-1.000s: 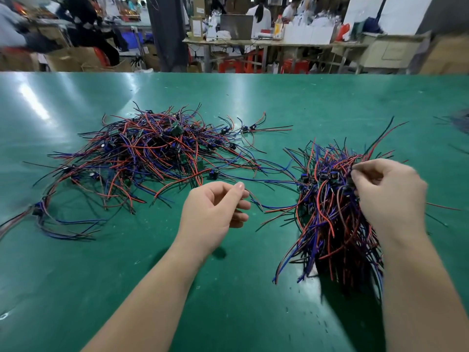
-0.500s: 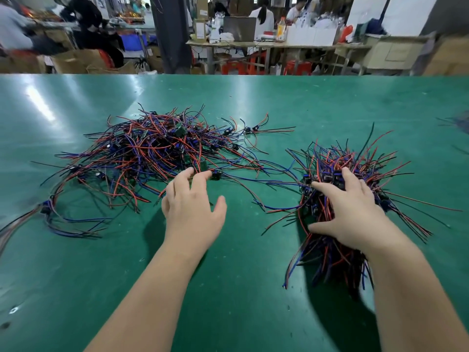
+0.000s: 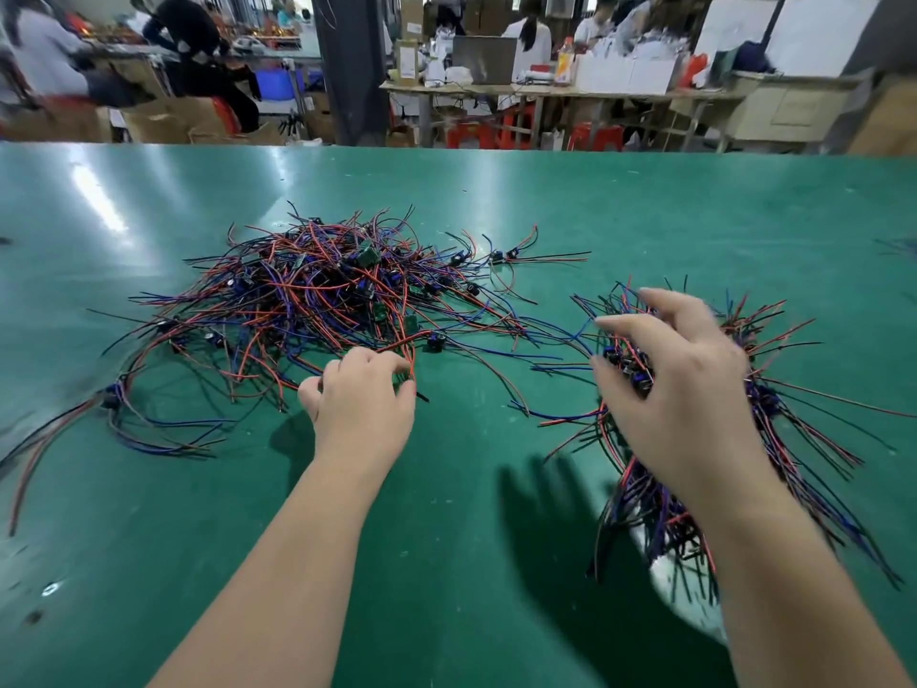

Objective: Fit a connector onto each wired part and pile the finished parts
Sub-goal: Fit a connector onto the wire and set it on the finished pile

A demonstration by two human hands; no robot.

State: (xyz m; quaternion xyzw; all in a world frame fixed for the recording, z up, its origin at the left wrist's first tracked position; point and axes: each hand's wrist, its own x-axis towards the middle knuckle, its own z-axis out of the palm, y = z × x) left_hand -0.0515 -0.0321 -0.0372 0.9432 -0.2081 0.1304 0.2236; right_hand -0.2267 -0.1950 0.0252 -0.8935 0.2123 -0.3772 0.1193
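left hand (image 3: 362, 404), flat earlier, now curls round a red wire (image 3: 406, 357) at the near edge of the tangled red-blue-black wire heap (image 3: 307, 290); right hand (image 3: 680, 389), fingers spread, has lifted off the neighbouring wire bundle (image 3: 642, 494).

The bench (image 3: 496, 201) was green. The left heap (image 3: 317, 290) and right heap (image 3: 640, 494) mixed red, blue and black wires; the left heap's small boards (image 3: 369, 257) were green.

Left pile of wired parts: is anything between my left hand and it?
Nothing visible. The left hand is at the near edge of the left pile, fingers curled on red wires.
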